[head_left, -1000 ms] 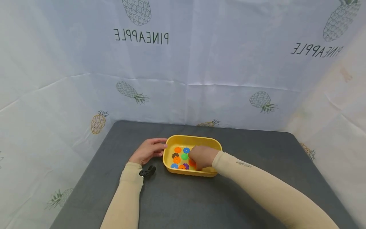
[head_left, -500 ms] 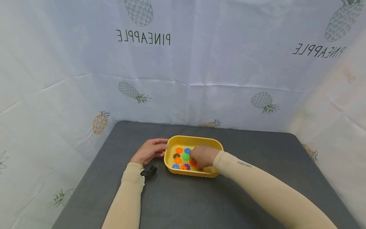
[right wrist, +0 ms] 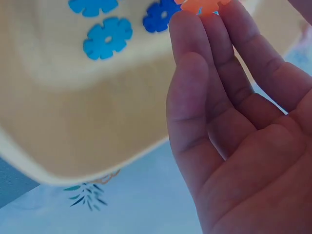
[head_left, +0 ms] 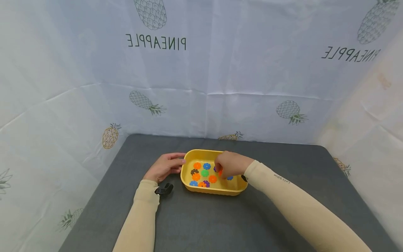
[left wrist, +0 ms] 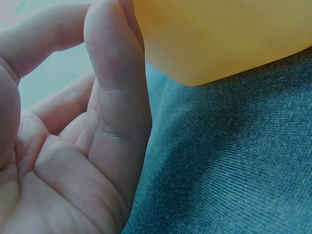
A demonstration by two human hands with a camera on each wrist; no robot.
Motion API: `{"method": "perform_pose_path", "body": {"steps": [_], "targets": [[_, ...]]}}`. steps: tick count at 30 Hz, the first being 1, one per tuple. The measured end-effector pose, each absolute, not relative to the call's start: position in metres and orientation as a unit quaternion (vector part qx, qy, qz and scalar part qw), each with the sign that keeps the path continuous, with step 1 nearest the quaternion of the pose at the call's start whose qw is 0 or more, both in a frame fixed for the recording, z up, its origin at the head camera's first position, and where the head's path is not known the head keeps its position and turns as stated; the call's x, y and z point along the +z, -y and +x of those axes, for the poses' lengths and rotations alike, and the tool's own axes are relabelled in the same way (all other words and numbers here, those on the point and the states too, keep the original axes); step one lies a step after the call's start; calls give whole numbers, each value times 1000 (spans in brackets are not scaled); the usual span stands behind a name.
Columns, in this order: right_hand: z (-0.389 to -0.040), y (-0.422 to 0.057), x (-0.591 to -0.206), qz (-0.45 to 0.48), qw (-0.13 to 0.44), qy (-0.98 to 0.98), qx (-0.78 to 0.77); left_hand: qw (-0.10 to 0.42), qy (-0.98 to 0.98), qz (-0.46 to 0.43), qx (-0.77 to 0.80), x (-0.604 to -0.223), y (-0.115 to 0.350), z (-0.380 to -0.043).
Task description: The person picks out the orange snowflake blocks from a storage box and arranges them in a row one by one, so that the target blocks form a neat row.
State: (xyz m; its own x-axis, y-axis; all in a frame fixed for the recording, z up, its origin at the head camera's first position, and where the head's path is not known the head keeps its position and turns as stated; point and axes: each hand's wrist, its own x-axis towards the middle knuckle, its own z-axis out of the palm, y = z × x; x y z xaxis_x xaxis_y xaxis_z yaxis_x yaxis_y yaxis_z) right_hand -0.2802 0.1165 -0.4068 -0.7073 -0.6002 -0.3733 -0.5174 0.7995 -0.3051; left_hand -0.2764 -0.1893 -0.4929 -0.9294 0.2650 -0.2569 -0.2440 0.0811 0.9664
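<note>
Lying a touch right of centre in the yellow tray (head_left: 209, 191), here's an orange flower piece (right wrist: 202, 5), right at the fingertips of the right hand (head_left: 232, 163)! Fingers nearly straight, thumb and index pressed together, no pinch on the piece, probably so one disc shifts without upsetting its neighbours. A blue piece (right wrist: 108, 38) sits flat toward the right end. Over at the left edge, the left hand (head_left: 165, 167), fingers relaxed, touches the rim, likely steadying the tray on the dark table (head_left: 201, 224).
</note>
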Motion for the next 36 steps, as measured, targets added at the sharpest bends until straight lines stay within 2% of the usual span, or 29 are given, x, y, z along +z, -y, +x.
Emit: {"method": "perform_pose_path", "body": {"steps": [10, 18, 36], "targets": [[-283, -143, -391, -288, 216, -921, -149, 193, -713, 3, 674, -491, 186, -278], [-278, -164, -392, -263, 204, -915, -227, 193, -716, 4, 671, -492, 186, -277], [-249, -207, -414, -190, 105, -895, -390, 189, -723, -4, 665, -496, 186, -276]]}}
